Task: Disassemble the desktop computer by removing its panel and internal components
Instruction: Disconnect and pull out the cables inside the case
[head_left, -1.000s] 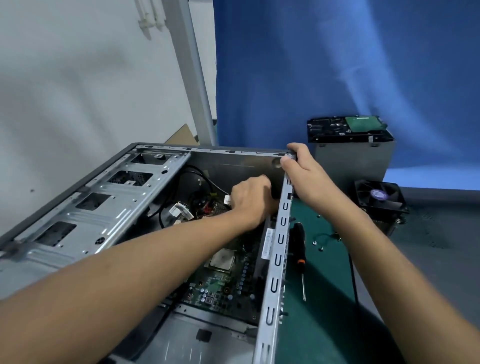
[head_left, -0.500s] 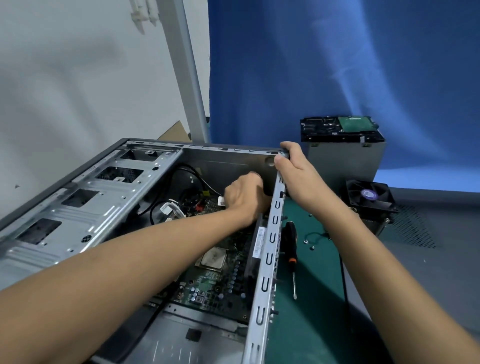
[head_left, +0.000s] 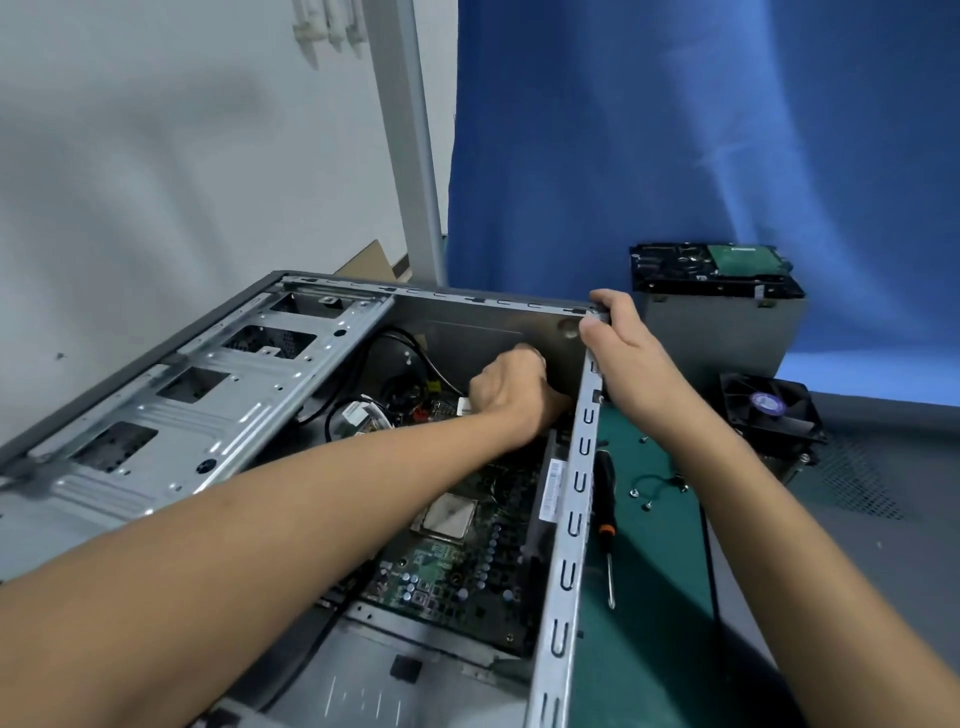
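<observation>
Hardly anything has moved in the last second: both hands keep their places on and in the case, and only the view has drifted slightly.

- Case (head_left: 218, 410): grey tower lying on its side on the desk (head_left: 857, 545), open face up, side panel off; fills the left and centre of the view.
- Left hand (head_left: 511, 397): forearm reaches diagonally across the opening, wrist bent down, back of hand up. Fingers are curled under near the far wall, above the far end of the motherboard (head_left: 457, 566). What they hold is hidden, so the grip cannot be told.
- Right hand (head_left: 631, 358): forearm runs along the outside of the right wall. It clamps the far right corner of the case rim, thumb on the inner face, fingers wrapped over the top edge.
- CPU (head_left: 445, 514): bare metal lid, seated on the motherboard.
- Cables (head_left: 405, 338): black, looped at the far inner end.
- Screwdriver (head_left: 605, 514): on the green mat (head_left: 649, 597), just beside the right wall.
- Screws (head_left: 636, 492): loose on the mat, near the screwdriver.
- Hard drive (head_left: 711, 265): on top of a grey box (head_left: 722, 338), beyond the right hand.
- Fan (head_left: 769, 410): black, beside the box.
</observation>
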